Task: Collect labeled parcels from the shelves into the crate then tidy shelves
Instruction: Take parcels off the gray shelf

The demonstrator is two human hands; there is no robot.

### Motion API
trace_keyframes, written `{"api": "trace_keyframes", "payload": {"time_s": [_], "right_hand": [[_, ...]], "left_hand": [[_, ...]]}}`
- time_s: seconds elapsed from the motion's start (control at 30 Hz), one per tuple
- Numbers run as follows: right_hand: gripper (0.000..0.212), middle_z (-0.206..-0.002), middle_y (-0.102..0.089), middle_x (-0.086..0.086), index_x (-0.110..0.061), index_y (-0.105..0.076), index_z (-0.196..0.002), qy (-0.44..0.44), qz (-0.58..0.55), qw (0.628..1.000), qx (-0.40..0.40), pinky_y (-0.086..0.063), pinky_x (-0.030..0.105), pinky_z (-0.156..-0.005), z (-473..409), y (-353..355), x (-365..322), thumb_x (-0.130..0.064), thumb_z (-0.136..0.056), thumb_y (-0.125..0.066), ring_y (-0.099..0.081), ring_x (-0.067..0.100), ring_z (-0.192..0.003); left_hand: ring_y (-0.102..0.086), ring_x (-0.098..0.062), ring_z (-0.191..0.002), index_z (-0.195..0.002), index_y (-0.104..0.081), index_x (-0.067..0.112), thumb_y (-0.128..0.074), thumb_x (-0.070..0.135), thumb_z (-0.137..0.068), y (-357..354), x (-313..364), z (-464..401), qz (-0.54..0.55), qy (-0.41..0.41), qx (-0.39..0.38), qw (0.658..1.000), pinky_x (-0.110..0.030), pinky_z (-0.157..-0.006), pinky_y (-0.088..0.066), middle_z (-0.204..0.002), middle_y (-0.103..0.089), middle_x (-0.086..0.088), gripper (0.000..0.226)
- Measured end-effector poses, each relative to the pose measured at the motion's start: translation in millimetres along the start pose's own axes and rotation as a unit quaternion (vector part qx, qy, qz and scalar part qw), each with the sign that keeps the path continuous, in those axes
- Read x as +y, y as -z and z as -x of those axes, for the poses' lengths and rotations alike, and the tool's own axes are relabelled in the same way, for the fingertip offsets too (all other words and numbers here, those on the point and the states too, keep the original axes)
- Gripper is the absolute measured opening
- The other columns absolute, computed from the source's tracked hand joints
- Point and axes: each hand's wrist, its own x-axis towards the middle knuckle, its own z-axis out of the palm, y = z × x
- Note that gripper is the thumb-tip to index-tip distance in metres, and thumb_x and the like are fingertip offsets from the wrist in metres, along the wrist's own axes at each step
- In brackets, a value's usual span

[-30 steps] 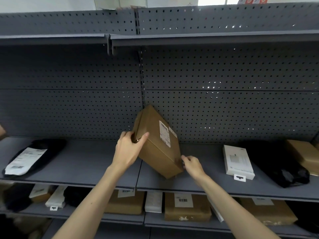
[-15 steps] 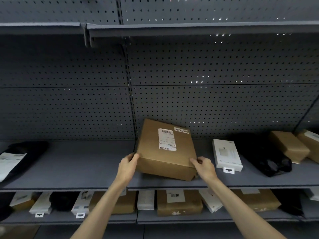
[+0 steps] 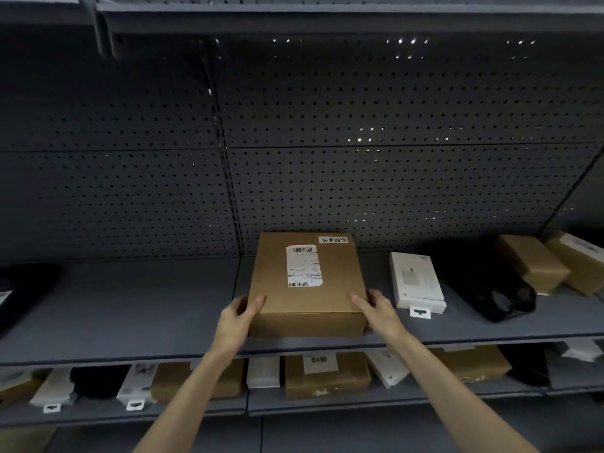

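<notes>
Head view: box [image 3: 305, 282] now lying flat on shelf [image 3: 130, 308], label up, no longer tilted.
Hands: left hand [image 3: 240, 317] and right hand [image 3: 376, 308] gripping its near corners.
Meaning: likely tidying, not collecting.

1. A stockroom or parcel depot: grey metal shelves [image 3: 130, 322] with a pegboard back [image 3: 392, 191].
2. Labelled cardboard boxes [image 3: 327, 374], white packets [image 3: 418, 282] and black bags [image 3: 490, 289] lie along the shelves.

Labelled box [image 3: 305, 282] flat on middle shelf [image 3: 130, 308], left hand [image 3: 237, 318] and right hand [image 3: 380, 310] gripping near corners. White pack [image 3: 418, 282] just right; black bag [image 3: 483, 282] farther right.
</notes>
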Motion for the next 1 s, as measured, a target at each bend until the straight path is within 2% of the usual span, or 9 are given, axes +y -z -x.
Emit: {"api": "trace_keyframes", "payload": {"time_s": [0.23, 0.37, 0.47, 0.57, 0.63, 0.7, 0.77, 0.87, 1.0], "right_hand": [[0.071, -0.135, -0.055, 0.010, -0.005, -0.034, -0.148, 0.017, -0.019, 1.000, 0.003, -0.047, 0.037, -0.102, -1.7, 0.9, 4.6, -0.042, -0.093, -0.062, -0.054, 0.021, -0.117], [0.070, -0.136, -0.057, 0.009, -0.005, -0.043, -0.144, 0.022, 0.011, 1.000, 0.014, -0.046, 0.031, -0.099, -5.2, 7.1, -1.3, -0.047, -0.091, -0.062, -0.054, 0.020, -0.117], [0.068, -0.127, -0.061, 0.012, -0.004, -0.051, -0.136, 0.016, 0.071, 0.995, 0.063, -0.047, 0.033, -0.092, -9.2, 9.5, -3.9, -0.053, -0.090, -0.060, -0.056, 0.024, -0.113], [0.066, -0.128, -0.058, 0.015, -0.005, -0.047, -0.136, 0.017, 0.140, 0.982, 0.127, -0.049, 0.040, -0.091, -6.5, 7.2, -4.4, -0.055, -0.092, -0.055, -0.055, 0.031, -0.116], [0.064, -0.130, -0.054, 0.017, -0.005, -0.046, -0.136, 0.025, 0.172, 0.972, 0.161, -0.047, 0.041, -0.089, -0.4, 5.8, -5.0, -0.052, -0.094, -0.055, -0.053, 0.034, -0.118], [0.063, -0.131, -0.051, 0.017, -0.005, -0.046, -0.136, 0.033, 0.203, 0.959, 0.194, -0.046, 0.043, -0.089, 8.1, 5.0, -6.2, -0.050, -0.093, -0.057, -0.051, 0.035, -0.120], [0.064, -0.132, -0.050, 0.017, -0.005, -0.047, -0.136, 0.049, 0.226, 0.946, 0.226, -0.046, 0.044, -0.090, 16.7, 5.5, -7.0, -0.049, -0.092, -0.059, -0.049, 0.034, -0.122], [0.062, -0.132, -0.050, 0.015, -0.006, -0.048, -0.136, 0.067, 0.239, 0.935, 0.252, -0.046, 0.043, -0.090, 29.1, 6.3, -6.2, -0.047, -0.091, -0.062, -0.047, 0.032, -0.121], [0.052, -0.123, -0.054, 0.010, -0.009, -0.053, -0.124, 0.078, 0.231, 0.939, 0.244, -0.047, 0.042, -0.085, 45.0, 1.6, -3.3, -0.046, -0.089, -0.063, -0.050, 0.029, -0.115]], "left_hand": [[-0.050, -0.023, -0.132, -0.149, -0.043, 0.007, -0.062, 0.054, -0.092, -3.0, -2.4, 0.3, 0.013, -0.002, 0.009, 1.000, -0.038, -0.114, -0.038, -0.145, -0.054, -0.008, 0.076], [-0.054, -0.021, -0.122, -0.145, -0.045, 0.011, -0.066, 0.054, -0.089, -3.9, -6.7, 12.5, 0.003, 0.004, 0.013, 1.000, -0.037, -0.107, -0.044, -0.138, -0.057, -0.007, 0.074], [-0.052, -0.027, -0.128, -0.155, -0.028, 0.012, -0.074, 0.054, -0.082, -2.5, -7.1, 23.6, -0.032, 0.014, 0.004, 0.999, -0.039, -0.106, -0.044, -0.145, -0.051, -0.010, 0.096], [-0.053, -0.027, -0.129, -0.159, -0.010, 0.010, -0.076, 0.057, -0.077, -3.5, -3.4, 33.0, -0.072, 0.013, -0.040, 0.997, -0.037, -0.105, -0.046, -0.148, -0.049, -0.012, 0.115], [-0.057, -0.024, -0.121, -0.159, -0.009, 0.009, -0.073, 0.059, -0.079, -6.6, -0.2, 33.9, -0.078, 0.025, -0.050, 0.995, -0.032, -0.090, -0.053, -0.150, -0.047, -0.013, 0.114], [-0.056, -0.019, -0.109, -0.158, -0.017, 0.006, -0.067, 0.056, -0.088, -5.3, 5.6, 25.1, -0.096, 0.030, -0.030, 0.994, -0.024, -0.073, -0.049, -0.149, -0.047, -0.014, 0.099], [-0.058, -0.021, -0.106, -0.155, -0.025, 0.005, -0.065, 0.062, -0.087, 0.7, 9.5, 5.5, -0.105, 0.034, -0.016, 0.994, -0.030, -0.084, -0.052, -0.145, -0.051, -0.015, 0.097], [-0.060, -0.032, -0.118, -0.154, -0.027, 0.008, -0.065, 0.064, -0.086, 10.3, 22.1, -15.5, -0.097, 0.027, 0.009, 0.995, -0.047, -0.101, -0.051, -0.144, -0.052, -0.017, 0.096], [-0.047, -0.031, -0.135, -0.157, -0.023, 0.010, -0.066, 0.044, -0.094, 13.5, 45.6, -37.6, -0.091, -0.018, 0.022, 0.995, -0.041, -0.111, -0.042, -0.154, -0.041, -0.013, 0.083]]}}
